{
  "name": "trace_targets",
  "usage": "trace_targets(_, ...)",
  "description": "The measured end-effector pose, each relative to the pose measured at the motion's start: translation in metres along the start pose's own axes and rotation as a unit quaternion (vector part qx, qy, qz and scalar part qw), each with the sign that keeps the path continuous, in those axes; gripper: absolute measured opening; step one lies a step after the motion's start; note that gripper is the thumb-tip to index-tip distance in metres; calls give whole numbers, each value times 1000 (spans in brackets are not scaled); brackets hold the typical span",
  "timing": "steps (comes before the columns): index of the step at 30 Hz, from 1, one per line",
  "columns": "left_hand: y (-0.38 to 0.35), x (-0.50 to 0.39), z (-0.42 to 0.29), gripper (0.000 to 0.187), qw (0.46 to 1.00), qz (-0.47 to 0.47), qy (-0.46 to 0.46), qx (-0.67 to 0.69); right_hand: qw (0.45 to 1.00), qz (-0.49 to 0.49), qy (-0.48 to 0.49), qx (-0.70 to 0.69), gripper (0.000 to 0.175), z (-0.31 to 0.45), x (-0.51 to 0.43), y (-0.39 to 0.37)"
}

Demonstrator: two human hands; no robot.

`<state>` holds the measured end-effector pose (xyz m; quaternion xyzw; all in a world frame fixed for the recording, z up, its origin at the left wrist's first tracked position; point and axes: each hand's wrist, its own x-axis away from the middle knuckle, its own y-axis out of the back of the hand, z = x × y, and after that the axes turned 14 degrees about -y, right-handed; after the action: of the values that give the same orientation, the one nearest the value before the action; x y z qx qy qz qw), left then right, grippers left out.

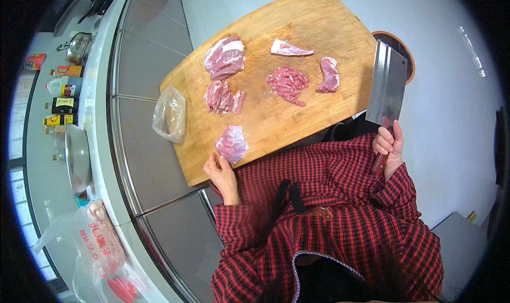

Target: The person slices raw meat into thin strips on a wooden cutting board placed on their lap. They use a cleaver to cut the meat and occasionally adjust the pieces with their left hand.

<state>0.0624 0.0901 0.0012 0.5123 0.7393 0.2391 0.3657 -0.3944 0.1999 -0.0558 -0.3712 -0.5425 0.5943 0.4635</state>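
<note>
My right hand [389, 145] grips the dark red handle of a cleaver [386, 85], its broad blade raised beside the right end of a wooden cutting board [255, 87]. At the near left edge of the board, my left hand [220, 173] touches the lower edge of a flat slab of raw meat [232, 144] with its fingertips. Farther up lie a thick stack of meat slices [225, 58] and a smaller sliced pile [223, 97]. A heap of meat strips [288, 83] sits mid-board, near a fatty strip [291, 48] and a curved piece [329, 75].
A clear plastic bag [170, 113] stands open on the board's left end. Along the left counter are several bottles [63, 87], a metal bowl [77, 157], a lidded pot [79, 48] and bagged meat [105, 239]. A round, brown-rimmed container [410, 69] is beyond the cleaver.
</note>
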Motion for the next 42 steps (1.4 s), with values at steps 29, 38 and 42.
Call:
trace_targets(29,-9,-41,-67,45,940,101,-18,326,990,-126,-46,36,28,-21,-22,-26)
trace_targets(38,-33,-34,-92,45,879,115,38,461,990,-118,-45,57,26,-19,-19,-24)
trace_targets(42,-48,-28,-59,48,926,132,79,344,992,-106,-43,53,26,-18,-19,-21)
